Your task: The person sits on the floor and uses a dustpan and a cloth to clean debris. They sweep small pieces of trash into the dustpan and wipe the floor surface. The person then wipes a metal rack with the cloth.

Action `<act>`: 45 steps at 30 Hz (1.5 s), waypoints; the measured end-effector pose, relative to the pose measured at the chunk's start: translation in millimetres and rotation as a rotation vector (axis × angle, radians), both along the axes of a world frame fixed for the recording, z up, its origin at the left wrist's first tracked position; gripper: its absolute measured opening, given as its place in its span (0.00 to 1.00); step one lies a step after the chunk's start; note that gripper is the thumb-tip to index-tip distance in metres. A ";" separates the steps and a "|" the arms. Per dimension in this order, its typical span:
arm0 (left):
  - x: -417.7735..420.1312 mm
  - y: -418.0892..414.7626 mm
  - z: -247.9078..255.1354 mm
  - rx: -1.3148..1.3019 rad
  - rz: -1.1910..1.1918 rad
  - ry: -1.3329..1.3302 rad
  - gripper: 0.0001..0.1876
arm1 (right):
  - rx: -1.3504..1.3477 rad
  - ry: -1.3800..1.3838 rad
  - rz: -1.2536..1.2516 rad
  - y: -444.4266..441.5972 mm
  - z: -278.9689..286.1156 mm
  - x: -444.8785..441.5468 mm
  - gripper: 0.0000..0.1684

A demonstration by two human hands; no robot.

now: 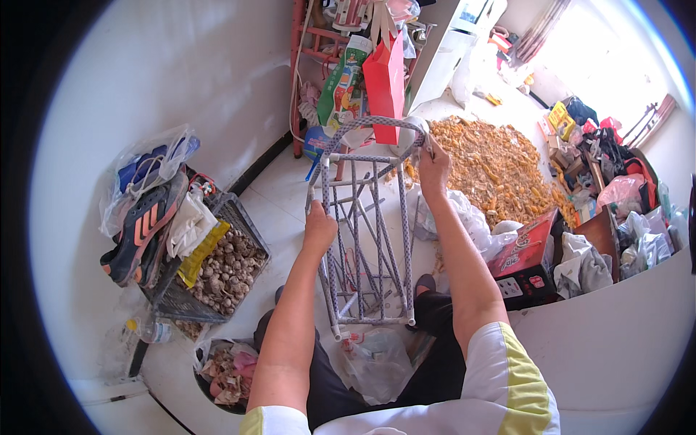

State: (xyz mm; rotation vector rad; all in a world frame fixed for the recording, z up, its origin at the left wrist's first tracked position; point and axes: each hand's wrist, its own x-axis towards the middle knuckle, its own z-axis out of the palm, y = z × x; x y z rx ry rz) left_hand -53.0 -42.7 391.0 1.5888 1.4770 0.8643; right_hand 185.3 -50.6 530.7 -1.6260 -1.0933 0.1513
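Before me stands or hangs a rack of patterned grey metal tubes point(406, 239), with a curved top rail and white plastic joints. My left hand point(319, 227) is closed around its left side tube. On the far right, my right hand point(434, 168) grips the rack near the end of the curved rail. Through the bars, more loose tubes show on the floor, partly hidden. A clear plastic bag point(378, 364) lies between my legs, just below the rack's near end. Whether the rack's lower feet touch the floor, I cannot tell.
At left, a black plastic crate point(261, 239) holds garlic-like bulbs, with dark shoes point(147, 223) on top. A waste bin point(223, 405) stands below it. Corn point(489, 163) covers the floor at upper right. A red box point(527, 244) and a red paper bag point(386, 81) are nearby.
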 end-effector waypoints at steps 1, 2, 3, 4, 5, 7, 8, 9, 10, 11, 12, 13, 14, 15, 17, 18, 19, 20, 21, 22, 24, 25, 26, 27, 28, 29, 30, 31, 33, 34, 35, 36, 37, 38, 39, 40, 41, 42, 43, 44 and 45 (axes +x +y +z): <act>0.8 -2.8 4.2 -0.009 -0.011 0.006 0.11 | -0.003 -0.038 -0.043 -1.9 -3.6 -0.6 0.23; 1.4 -5.4 8.5 -0.018 -0.022 0.012 0.11 | -0.007 -0.076 -0.086 -2.7 -7.7 -2.5 0.24; 0.1 -5.8 10.7 -0.022 -0.023 0.010 0.12 | -0.007 -0.110 -0.126 -2.4 -7.4 -7.9 0.24; -1.3 -6.2 12.7 -0.027 -0.024 0.009 0.12 | 0.080 -0.060 -0.118 -1.5 -5.8 -11.6 0.23; -2.6 -6.5 14.5 -0.031 -0.025 0.007 0.12 | 0.165 -0.009 -0.110 -0.8 -4.0 -14.6 0.23; 2.7 -8.2 19.6 -0.052 -0.023 0.018 0.13 | 0.278 -0.008 -0.117 2.3 -7.1 -14.6 0.22; 5.0 -8.5 22.1 -0.062 -0.022 0.024 0.13 | 0.308 -0.053 -0.128 9.4 -15.5 -12.4 0.21; 2.3 -9.9 25.5 -0.043 -0.025 0.037 0.14 | 0.332 -0.093 -0.138 11.4 -20.0 -16.7 0.21; -1.3 -10.9 29.2 -0.024 -0.028 0.049 0.14 | 0.342 -0.203 -0.122 9.3 -24.2 -18.5 0.20; -3.5 -12.1 32.5 -0.005 -0.032 0.061 0.15 | 0.301 -0.228 -0.098 4.8 -28.3 -18.7 0.21; -5.6 -12.4 35.5 -0.025 -0.033 0.063 0.14 | 0.263 -0.252 -0.070 2.4 -33.0 -18.6 0.21; -7.3 -13.1 38.3 -0.046 -0.036 0.055 0.14 | 0.226 -0.276 -0.041 -1.5 -37.6 -19.0 0.22; -8.0 -14.4 41.0 -0.066 -0.039 0.046 0.14 | 0.184 -0.364 0.027 -6.7 -50.7 -17.6 0.22; -5.0 -15.9 43.5 -0.087 -0.047 0.031 0.13 | 0.152 -0.409 0.067 -10.0 -61.6 -9.4 0.23; 0.9 -14.4 42.4 -0.076 -0.035 0.027 0.13 | 0.095 -0.494 0.151 -10.4 -74.6 4.1 0.23; -3.5 -14.0 39.2 -0.075 -0.017 0.039 0.12 | 0.132 -0.504 0.104 -10.0 -67.0 -4.0 0.23; -5.6 -15.9 37.7 -0.076 -0.014 0.054 0.12 | 0.167 -0.539 0.113 -10.1 -59.7 -8.0 0.22; -7.2 -15.2 37.2 -0.076 -0.013 0.069 0.12 | 0.130 -0.589 0.160 -6.5 -57.0 -9.5 0.22; -6.0 -13.1 40.0 -0.068 -0.019 0.073 0.12 | 0.098 -0.651 0.200 -3.5 -52.8 -6.8 0.21; -7.2 -9.9 37.7 -0.103 -0.034 0.034 0.13 | 0.053 -0.659 0.236 -2.3 -55.6 -3.6 0.21; -4.9 -13.0 39.3 -0.057 -0.016 0.064 0.13 | -0.037 -0.677 0.312 -0.9 -62.8 1.1 0.20; -3.0 -14.5 41.8 -0.034 -0.005 0.077 0.13 | -0.055 -0.651 0.294 -4.9 -66.3 4.0 0.20; 1.0 -13.9 45.4 -0.123 -0.028 0.079 0.14 | -0.072 -0.626 0.275 -14.3 -71.3 6.8 0.19; 1.7 -13.5 46.4 -0.129 -0.023 0.099 0.14 | -0.089 -0.593 0.262 -23.9 -77.1 3.9 0.19; 0.5 -13.3 45.0 -0.137 -0.015 0.125 0.15 | -0.113 -0.582 0.285 -35.2 -80.1 -1.5 0.18; -1.6 -13.6 43.2 -0.145 -0.009 0.151 0.15 | -0.151 -0.567 0.302 -48.5 -83.4 -7.2 0.20; -5.2 -12.6 42.1 -0.149 -0.008 0.168 0.15 | -0.183 -0.550 0.316 -61.6 -85.6 -13.9 0.22; -5.2 -12.8 41.9 -0.145 -0.008 0.162 0.15 | -0.222 -0.544 0.325 -75.8 -85.3 -17.0 0.24; -5.0 -13.4 42.8 -0.139 -0.007 0.153 0.16 | -0.229 -0.585 0.303 -102.6 -86.5 -26.7 0.19; -4.9 -14.5 43.7 -0.124 -0.001 0.146 0.16 | -0.231 -0.603 0.292 -108.9 -87.8 -28.9 0.17; -5.7 -15.8 44.4 -0.110 0.006 0.141 0.17 | -0.222 -0.589 0.305 -108.9 -88.9 -28.2 0.17; -3.0 -16.6 46.7 -0.092 0.008 0.130 0.18 | -0.212 -0.581 0.310 -107.5 -86.2 -23.7 0.17; -1.6 -16.0 47.4 -0.112 -0.004 0.116 0.18 | -0.202 -0.571 0.317 -104.0 -83.5 -19.7 0.16; -1.7 -14.8 48.1 -0.132 -0.015 0.102 0.18 | -0.144 -0.588 0.323 -91.3 -84.4 -13.2 0.17; -4.5 -13.1 49.1 -0.149 -0.021 0.099 0.18 | -0.167 -0.576 0.321 -75.0 -79.6 -12.5 0.17; -5.6 -12.9 46.9 -0.152 -0.022 0.100 0.18 | -0.194 -0.562 0.319 -58.2 -76.4 -12.7 0.17; -4.9 -12.6 46.6 -0.152 -0.026 0.095 0.17 | -0.221 -0.556 0.314 -44.6 -71.4 -11.0 0.16; -3.4 -12.4 47.6 -0.151 -0.031 0.088 0.17 | -0.180 -0.563 0.292 -33.0 -68.7 -7.0 0.16; 0.0 -14.1 50.3 -0.151 -0.032 0.077 0.17 | -0.144 -0.572 0.270 -24.2 -68.4 -2.0 0.16; 4.9 -15.9 53.1 -0.150 -0.035 0.064 0.17 | -0.109 -0.584 0.246 -21.8 -69.7 3.3 0.15; 3.9 -16.3 53.5 -0.151 -0.028 0.061 0.17 | -0.127 -0.599 0.239 -24.9 -72.6 -0.4 0.15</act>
